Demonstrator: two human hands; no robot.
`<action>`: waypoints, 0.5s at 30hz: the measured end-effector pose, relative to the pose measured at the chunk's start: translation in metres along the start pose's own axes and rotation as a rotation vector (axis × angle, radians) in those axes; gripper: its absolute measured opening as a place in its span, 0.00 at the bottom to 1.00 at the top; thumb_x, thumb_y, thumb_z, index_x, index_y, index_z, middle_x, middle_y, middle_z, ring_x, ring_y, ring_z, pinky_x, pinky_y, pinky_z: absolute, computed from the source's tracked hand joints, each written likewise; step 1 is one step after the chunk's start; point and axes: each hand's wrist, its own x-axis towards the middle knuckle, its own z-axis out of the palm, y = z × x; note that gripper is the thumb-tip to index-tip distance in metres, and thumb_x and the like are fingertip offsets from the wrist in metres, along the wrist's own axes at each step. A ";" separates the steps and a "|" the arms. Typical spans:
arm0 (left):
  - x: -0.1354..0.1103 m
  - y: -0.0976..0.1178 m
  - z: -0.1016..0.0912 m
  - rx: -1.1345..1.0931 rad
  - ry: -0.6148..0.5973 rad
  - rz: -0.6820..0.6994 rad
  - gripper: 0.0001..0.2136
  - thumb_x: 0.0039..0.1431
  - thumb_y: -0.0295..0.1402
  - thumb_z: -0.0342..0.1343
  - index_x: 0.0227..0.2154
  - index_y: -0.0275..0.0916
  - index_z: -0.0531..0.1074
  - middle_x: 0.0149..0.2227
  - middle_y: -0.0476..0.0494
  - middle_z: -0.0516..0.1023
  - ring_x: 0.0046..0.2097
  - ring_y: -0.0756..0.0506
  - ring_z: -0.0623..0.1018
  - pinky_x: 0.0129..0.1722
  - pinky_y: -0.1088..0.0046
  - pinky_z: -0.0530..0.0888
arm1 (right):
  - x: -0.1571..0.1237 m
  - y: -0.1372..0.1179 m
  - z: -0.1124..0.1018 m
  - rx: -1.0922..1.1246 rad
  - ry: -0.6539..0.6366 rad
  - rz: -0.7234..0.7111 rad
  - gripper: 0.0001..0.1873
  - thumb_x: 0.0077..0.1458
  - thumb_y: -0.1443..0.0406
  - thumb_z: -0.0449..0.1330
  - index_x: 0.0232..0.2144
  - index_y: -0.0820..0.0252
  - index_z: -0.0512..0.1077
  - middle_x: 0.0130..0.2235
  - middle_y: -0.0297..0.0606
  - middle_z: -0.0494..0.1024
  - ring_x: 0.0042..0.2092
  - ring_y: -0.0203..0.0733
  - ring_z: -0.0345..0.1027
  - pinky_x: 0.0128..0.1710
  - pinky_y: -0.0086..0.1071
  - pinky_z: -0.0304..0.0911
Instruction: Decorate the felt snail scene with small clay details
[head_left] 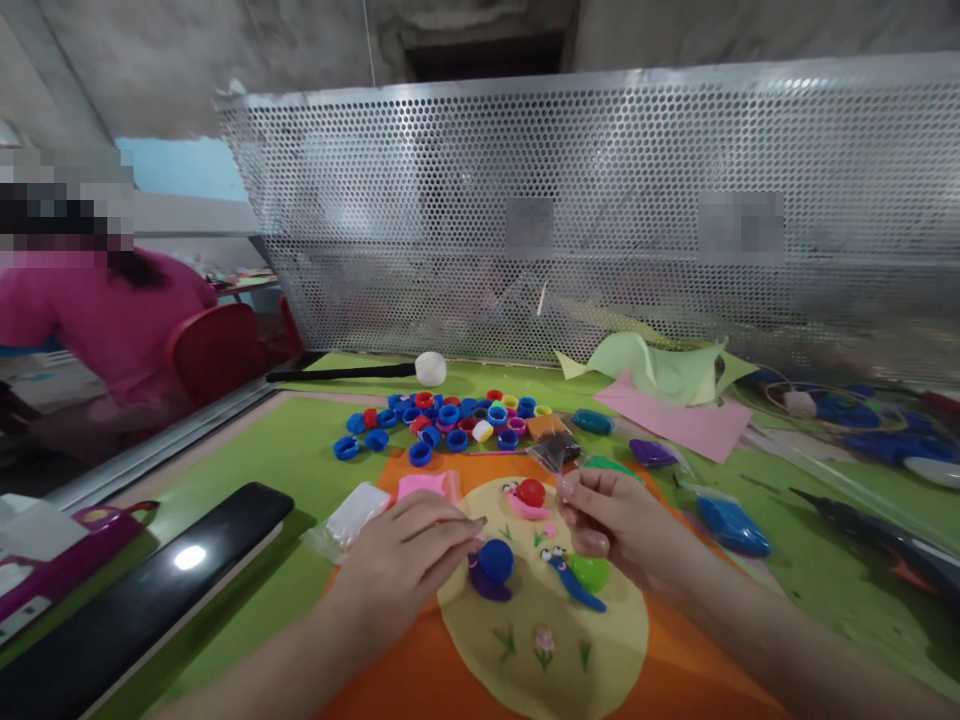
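My left hand (409, 545) hovers over the left side of a yellow round on orange card (577, 660). Its fingers are pinched together, with a tiny dark bit at the tips that I cannot make out. My right hand (611, 515) is closed at the round's upper right, its fingertips pinching the clear plastic of a packet of black clay (556, 449). Between and below the hands lie a snail with a blue shell (496, 562), a blue snail with a green shell (589, 574) and a pink snail with a red shell (532, 493). A small pink flower (544, 640) sits lower down.
Several bottle caps (448, 414) are heaped behind the card. Clay packets in white (358, 512), pink (429, 487) and blue (733, 523) lie around it. A phone (172, 570) rests at left, paper sheets (675, 410) at back right, before a perforated metal panel (465, 230). A person in pink (112, 310) sits left.
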 end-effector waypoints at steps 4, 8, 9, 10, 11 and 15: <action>0.000 -0.001 0.000 0.016 -0.003 0.009 0.06 0.57 0.25 0.53 0.38 0.36 0.70 0.33 0.47 0.75 0.36 0.50 0.72 0.36 0.74 0.71 | 0.000 -0.006 -0.006 -0.082 0.014 -0.046 0.20 0.35 0.55 0.70 0.22 0.65 0.69 0.22 0.32 0.70 0.17 0.23 0.54 0.17 0.21 0.49; 0.000 -0.002 0.000 0.030 -0.008 0.005 0.06 0.58 0.25 0.52 0.38 0.36 0.70 0.32 0.47 0.74 0.36 0.49 0.72 0.35 0.73 0.71 | 0.003 -0.011 -0.013 -0.224 0.023 -0.101 0.17 0.36 0.58 0.68 0.28 0.63 0.71 0.27 0.33 0.73 0.21 0.26 0.58 0.22 0.23 0.55; 0.000 -0.002 0.000 0.032 -0.011 0.003 0.06 0.58 0.25 0.52 0.38 0.36 0.70 0.32 0.46 0.74 0.36 0.49 0.73 0.35 0.73 0.71 | 0.005 -0.012 -0.015 -0.279 0.026 -0.118 0.17 0.38 0.59 0.67 0.30 0.62 0.71 0.28 0.34 0.74 0.21 0.27 0.58 0.22 0.24 0.55; 0.000 -0.002 0.000 0.033 -0.014 0.001 0.06 0.58 0.26 0.52 0.38 0.36 0.70 0.32 0.46 0.74 0.36 0.49 0.73 0.34 0.73 0.71 | 0.006 -0.013 -0.017 -0.342 0.032 -0.136 0.17 0.40 0.59 0.65 0.32 0.62 0.72 0.29 0.35 0.75 0.22 0.28 0.59 0.22 0.24 0.55; 0.000 -0.002 0.001 0.033 -0.016 0.001 0.06 0.59 0.26 0.51 0.38 0.36 0.70 0.32 0.47 0.74 0.36 0.49 0.73 0.34 0.73 0.71 | 0.008 -0.013 -0.020 -0.409 0.042 -0.157 0.17 0.42 0.59 0.64 0.35 0.62 0.72 0.30 0.36 0.75 0.23 0.30 0.60 0.22 0.25 0.56; -0.001 -0.002 0.001 0.028 -0.029 -0.015 0.06 0.59 0.26 0.51 0.38 0.37 0.70 0.33 0.47 0.75 0.36 0.49 0.73 0.36 0.74 0.71 | 0.014 -0.010 -0.030 -0.681 0.098 -0.247 0.15 0.48 0.60 0.58 0.38 0.61 0.71 0.31 0.37 0.77 0.29 0.37 0.66 0.29 0.29 0.61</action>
